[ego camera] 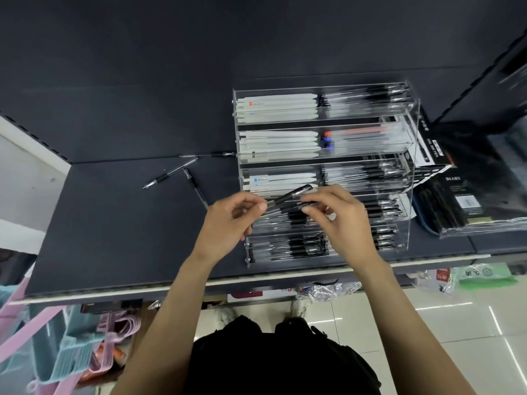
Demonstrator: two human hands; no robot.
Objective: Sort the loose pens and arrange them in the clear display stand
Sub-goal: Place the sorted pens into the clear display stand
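stand: clear display stand [410, 155] on the shelf [114, 223], tiers mostly filled
in hand: left hand [228, 220] and right hand [342, 218] both pinch a black pen [288, 196] over the near tiers
left: three loose pens [171, 175] lying left of the stand
progress: late, by my read

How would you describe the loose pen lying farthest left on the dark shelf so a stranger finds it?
Start at the clear acrylic display stand on the dark shelf and look left of it, where loose clear-barrelled pens lie. The farthest-left pen lies slanted, its metal tip pointing toward the shelf's left edge. Unlike its neighbours, its whole length shows, with a black grip near the tip.
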